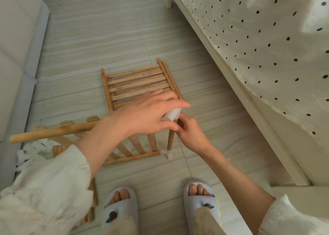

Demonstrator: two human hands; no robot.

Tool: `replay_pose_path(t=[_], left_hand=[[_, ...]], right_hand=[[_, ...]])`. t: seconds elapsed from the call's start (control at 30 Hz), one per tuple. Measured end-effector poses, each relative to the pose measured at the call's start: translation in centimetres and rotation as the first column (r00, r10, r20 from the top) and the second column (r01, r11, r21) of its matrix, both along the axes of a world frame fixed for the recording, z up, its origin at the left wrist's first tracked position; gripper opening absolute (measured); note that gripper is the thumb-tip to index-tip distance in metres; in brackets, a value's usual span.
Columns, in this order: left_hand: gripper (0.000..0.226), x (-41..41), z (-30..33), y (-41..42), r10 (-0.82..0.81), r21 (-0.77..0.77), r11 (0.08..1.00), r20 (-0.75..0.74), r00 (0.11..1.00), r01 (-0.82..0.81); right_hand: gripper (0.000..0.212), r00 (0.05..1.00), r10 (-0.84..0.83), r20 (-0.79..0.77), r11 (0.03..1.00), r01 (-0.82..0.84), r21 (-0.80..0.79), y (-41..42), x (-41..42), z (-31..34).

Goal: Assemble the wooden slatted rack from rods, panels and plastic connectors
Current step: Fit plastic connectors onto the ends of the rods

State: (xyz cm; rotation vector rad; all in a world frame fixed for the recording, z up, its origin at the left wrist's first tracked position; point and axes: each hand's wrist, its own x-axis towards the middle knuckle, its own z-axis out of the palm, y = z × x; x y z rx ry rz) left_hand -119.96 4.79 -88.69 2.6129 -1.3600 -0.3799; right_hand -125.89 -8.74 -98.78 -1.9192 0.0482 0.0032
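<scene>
A wooden slatted panel [138,146] lies on the floor below my hands, with a white plastic connector [168,154] at its right corner. An upright wooden rod [171,140] rises from that connector. My left hand [147,113] holds a second white plastic connector [172,115] on the rod's top end. My right hand [189,129] grips the rod just under that connector. Another slatted panel [135,83] lies flat farther off, with two loose rods [169,76] along its right edge. A long rod [53,132] crosses at the left, partly behind my left forearm.
A heap of white connectors [33,151] lies at the left by the pale sofa [16,57]. A bed with a dotted cover [258,48] runs along the right. My feet in slippers [121,208] stand near the bottom. More wooden pieces [93,199] show under my left sleeve.
</scene>
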Motion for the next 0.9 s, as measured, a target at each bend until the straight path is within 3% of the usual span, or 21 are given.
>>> replay_pose_path(t=[0.1,0.2,0.27,0.33,0.37,0.4,0.47,0.6,0.77,0.9], left_hand=[[0.067,0.9,0.6,-0.4,-0.044,0.100,0.994,0.080,0.996,0.036],[0.061,-0.2,0.0,-0.8,-0.071,0.162,0.986,0.198,0.978,0.039],[0.055,-1.1,1.0,-1.2,0.068,-0.010,0.998,0.153,0.986,-0.067],[0.042,-0.4,3.6,-2.3,0.247,-0.371,0.906,0.066,0.967,-0.206],[0.034,0.2,4.8,-3.0,0.273,-0.485,0.847,0.051,0.961,-0.215],[0.028,0.7,5.8,-3.7,0.269,-0.505,0.836,0.033,0.963,-0.216],[0.024,0.9,6.0,-4.3,0.260,-0.357,0.897,-0.056,0.964,-0.262],[0.038,-0.5,2.8,-2.8,0.250,0.030,0.968,-0.272,0.929,-0.251],[0.022,0.2,3.0,-1.3,0.371,-0.044,0.922,-0.184,0.910,-0.385],[0.042,-0.1,2.7,-1.7,0.510,-0.132,0.842,-0.116,0.852,-0.522]], right_hand=[[0.055,0.998,-0.035,0.045,0.997,0.039,-0.073,0.0,-0.1,-0.4],[0.043,0.989,-0.077,0.125,0.986,0.094,-0.135,0.3,-0.1,-0.7],[0.028,0.986,-0.088,0.141,0.983,0.109,-0.147,0.5,-0.2,-1.1],[0.021,0.982,-0.107,0.156,0.980,0.131,-0.149,0.8,-0.3,-1.5],[0.021,0.981,-0.118,0.156,0.978,0.142,-0.153,0.8,-0.3,-1.6],[0.022,0.982,-0.121,0.144,0.979,0.142,-0.147,0.9,-0.4,-1.6],[0.024,0.985,-0.110,0.129,0.986,0.125,-0.113,0.9,-0.7,-1.9],[0.027,0.985,-0.114,0.128,0.990,0.124,-0.072,0.4,-1.0,-2.3],[0.022,0.983,-0.102,0.154,0.990,0.116,-0.081,0.9,-1.2,-2.6],[0.020,0.983,-0.093,0.158,0.991,0.107,-0.082,0.8,-1.2,-2.6]])
